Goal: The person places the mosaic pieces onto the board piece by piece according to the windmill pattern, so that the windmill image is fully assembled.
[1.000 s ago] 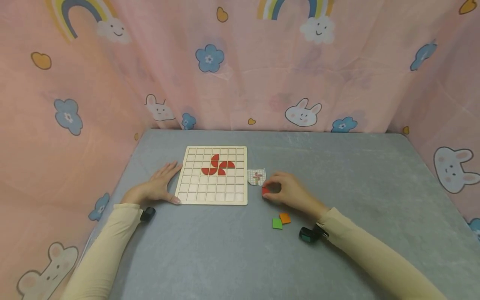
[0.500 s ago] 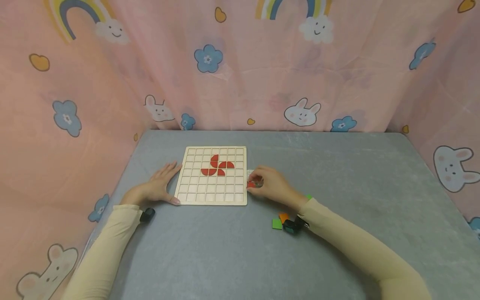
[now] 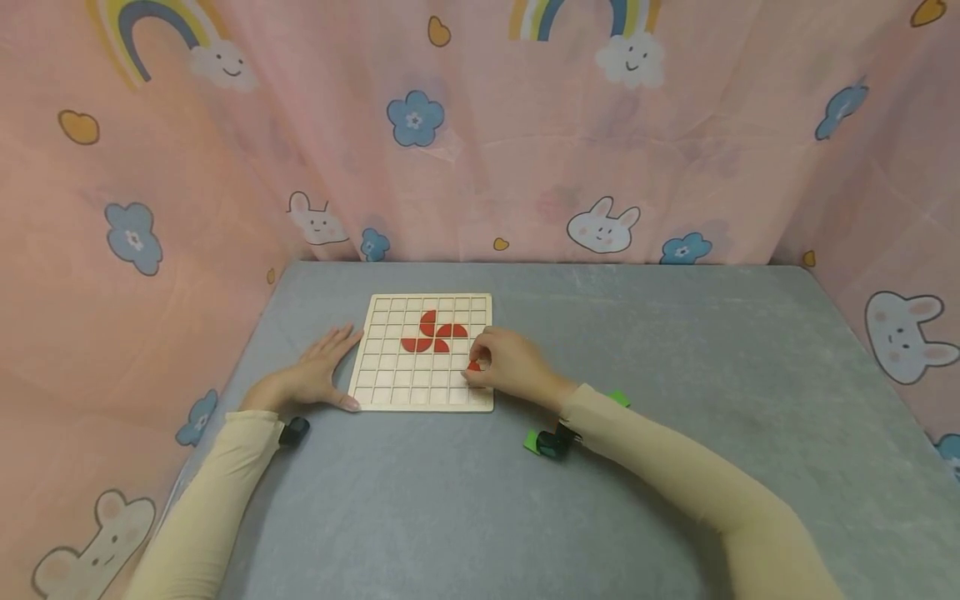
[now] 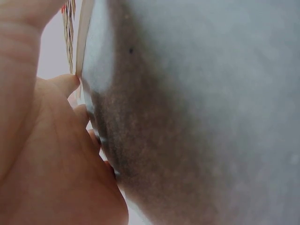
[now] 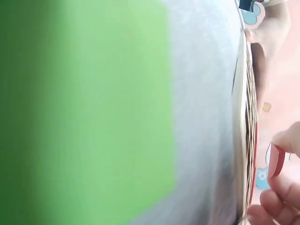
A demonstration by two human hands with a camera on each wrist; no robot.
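Note:
A pale wooden grid board [image 3: 390, 381] lies on the grey table, with several red rounded tiles [image 3: 452, 331] forming a pinwheel on it. My right hand [image 3: 521, 364] pinches another red tile [image 3: 473, 366] between thumb and fingers, over the board's right side below the pinwheel. That pinched tile [image 5: 276, 159] also shows in the right wrist view, tilted above the board. At the board's left edge my left hand [image 3: 309, 375] lies with fingers spread, thumb touching the near-left corner. In the left wrist view its thumb [image 4: 65, 84] meets the board's edge.
A green tile [image 3: 531, 441] lies partly under the right wrist camera [image 3: 553, 445]. Beyond the right forearm another green tile [image 3: 620, 398] peeks out. A pink patterned curtain [image 3: 487, 167] stands behind the table [image 3: 675, 350].
My right hand has carried the red tile leftward, from beside the small picture card to over the board. The card and orange tile are now hidden by the right hand and wrist. The left hand stays put.

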